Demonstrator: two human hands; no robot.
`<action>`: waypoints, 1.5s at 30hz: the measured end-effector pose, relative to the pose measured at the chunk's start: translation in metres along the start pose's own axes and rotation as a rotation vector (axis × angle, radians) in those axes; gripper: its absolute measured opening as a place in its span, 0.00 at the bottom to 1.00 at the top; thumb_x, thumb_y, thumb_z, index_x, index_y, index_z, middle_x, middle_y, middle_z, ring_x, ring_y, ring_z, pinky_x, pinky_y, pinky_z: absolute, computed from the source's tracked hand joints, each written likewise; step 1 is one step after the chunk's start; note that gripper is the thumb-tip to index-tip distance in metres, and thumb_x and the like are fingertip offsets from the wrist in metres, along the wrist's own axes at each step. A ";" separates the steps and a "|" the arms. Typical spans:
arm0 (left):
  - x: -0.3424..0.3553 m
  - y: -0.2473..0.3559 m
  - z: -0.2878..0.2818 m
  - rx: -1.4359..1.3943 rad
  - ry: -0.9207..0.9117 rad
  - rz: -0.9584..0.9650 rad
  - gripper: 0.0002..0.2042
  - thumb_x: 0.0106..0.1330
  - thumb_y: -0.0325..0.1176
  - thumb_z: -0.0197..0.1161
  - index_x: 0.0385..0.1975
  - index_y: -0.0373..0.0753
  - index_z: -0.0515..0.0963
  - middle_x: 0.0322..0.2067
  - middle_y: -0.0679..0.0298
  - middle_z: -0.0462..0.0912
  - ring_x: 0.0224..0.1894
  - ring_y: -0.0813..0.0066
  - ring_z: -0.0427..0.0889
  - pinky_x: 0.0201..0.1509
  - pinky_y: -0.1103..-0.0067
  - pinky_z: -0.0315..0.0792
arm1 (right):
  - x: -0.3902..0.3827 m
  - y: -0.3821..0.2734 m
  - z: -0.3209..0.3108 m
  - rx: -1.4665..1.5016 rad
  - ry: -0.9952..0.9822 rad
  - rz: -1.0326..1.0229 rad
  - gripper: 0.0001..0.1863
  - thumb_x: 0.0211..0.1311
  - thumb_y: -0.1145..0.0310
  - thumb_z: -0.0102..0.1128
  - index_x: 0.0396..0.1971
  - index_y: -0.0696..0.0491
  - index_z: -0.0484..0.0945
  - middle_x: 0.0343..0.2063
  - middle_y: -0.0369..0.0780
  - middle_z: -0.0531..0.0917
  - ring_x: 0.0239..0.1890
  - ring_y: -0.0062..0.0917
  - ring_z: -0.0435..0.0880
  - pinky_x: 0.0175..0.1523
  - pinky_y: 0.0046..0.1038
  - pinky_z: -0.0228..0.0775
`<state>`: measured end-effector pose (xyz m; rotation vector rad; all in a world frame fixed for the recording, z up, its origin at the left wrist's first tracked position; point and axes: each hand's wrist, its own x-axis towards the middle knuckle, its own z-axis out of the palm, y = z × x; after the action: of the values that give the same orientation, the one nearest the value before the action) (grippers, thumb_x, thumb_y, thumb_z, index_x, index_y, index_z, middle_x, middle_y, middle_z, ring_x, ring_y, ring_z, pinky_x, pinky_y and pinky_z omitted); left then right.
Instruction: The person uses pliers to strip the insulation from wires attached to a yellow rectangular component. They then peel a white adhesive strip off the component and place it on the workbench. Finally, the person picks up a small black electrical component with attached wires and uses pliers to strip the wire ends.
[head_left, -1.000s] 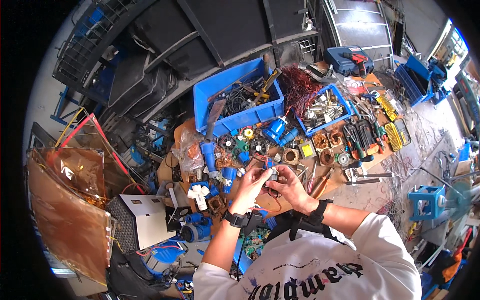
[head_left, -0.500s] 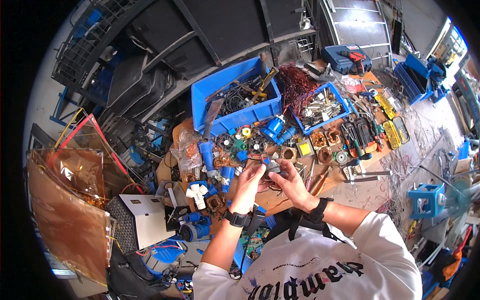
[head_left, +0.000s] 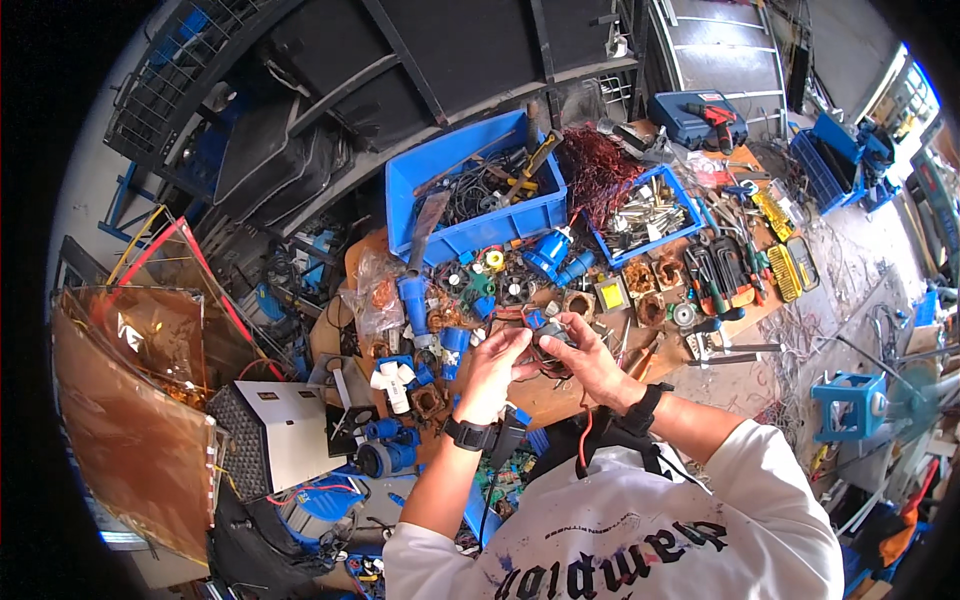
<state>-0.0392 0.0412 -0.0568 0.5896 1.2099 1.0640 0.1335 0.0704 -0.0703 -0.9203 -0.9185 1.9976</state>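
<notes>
Held part: a small dark component with red wires (head_left: 545,340), raised just above the workbench (head_left: 560,400), near the middle of my view. I read it as a small electrical part; the view is too coarse to say more.
Left hand: my left hand (head_left: 493,365) is curled about the part's left side, fingers closed on it, thumb toward the top.
Right hand: my right hand (head_left: 592,362) closes on the part from the right, fingertips pinching at its upper edge. Both hands bear on the same piece.
Wires: a red lead (head_left: 583,440) hangs down from below the right wrist toward my chest.
Directly beneath: loose copper windings, blue plugs and a white fitting (head_left: 392,385) lie scattered on the bench, just beside the hands.
Further out: a large blue bin (head_left: 470,235) of cables, a smaller blue tray (head_left: 645,215) of metal parts, a row of pliers and screwdrivers (head_left: 720,270) to the right.
Risk, snag: the hanging lead could catch on my wrist strap or bench clutter and tear loose, in my judgement.
Risk, drop: a slipped pinch would drop the part into the clutter below, where it would be hard to find.
</notes>
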 end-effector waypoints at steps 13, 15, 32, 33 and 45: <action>-0.011 0.017 0.001 0.545 0.017 0.478 0.12 0.69 0.33 0.60 0.48 0.37 0.75 0.43 0.64 0.81 0.46 0.74 0.82 0.46 0.78 0.79 | -0.003 -0.020 -0.009 0.188 -0.037 0.126 0.14 0.66 0.62 0.59 0.47 0.46 0.68 0.39 0.31 0.78 0.33 0.16 0.80 0.31 0.21 0.75; -0.020 0.031 0.009 0.760 0.000 0.614 0.18 0.65 0.28 0.60 0.55 0.39 0.72 0.54 0.61 0.76 0.56 0.65 0.77 0.54 0.74 0.76 | -0.004 -0.026 -0.012 0.162 -0.034 0.088 0.13 0.66 0.61 0.58 0.47 0.46 0.69 0.36 0.31 0.79 0.32 0.15 0.80 0.30 0.20 0.74; -0.012 0.043 0.013 1.210 -0.029 0.938 0.08 0.54 0.20 0.63 0.34 0.34 0.81 0.35 0.60 0.80 0.41 0.60 0.80 0.46 0.70 0.75 | -0.016 -0.027 -0.006 0.064 -0.118 -0.061 0.14 0.68 0.60 0.59 0.46 0.48 0.70 0.35 0.30 0.75 0.33 0.13 0.75 0.29 0.19 0.71; -0.013 0.044 0.013 1.199 -0.026 0.930 0.08 0.54 0.21 0.64 0.34 0.35 0.81 0.34 0.61 0.79 0.40 0.60 0.80 0.45 0.70 0.74 | -0.016 -0.028 -0.006 0.064 -0.113 -0.061 0.14 0.68 0.60 0.59 0.46 0.48 0.70 0.34 0.30 0.75 0.33 0.13 0.75 0.29 0.19 0.71; -0.035 0.044 0.028 1.017 0.212 0.803 0.11 0.57 0.27 0.68 0.40 0.38 0.80 0.44 0.56 0.77 0.48 0.60 0.78 0.52 0.70 0.73 | -0.017 -0.037 0.002 0.122 -0.039 -0.063 0.11 0.71 0.60 0.55 0.44 0.48 0.67 0.33 0.31 0.78 0.32 0.14 0.78 0.33 0.20 0.73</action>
<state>-0.0272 0.0331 0.0040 1.9002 1.7401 1.1072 0.1519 0.0727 -0.0335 -0.7784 -0.8269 1.9997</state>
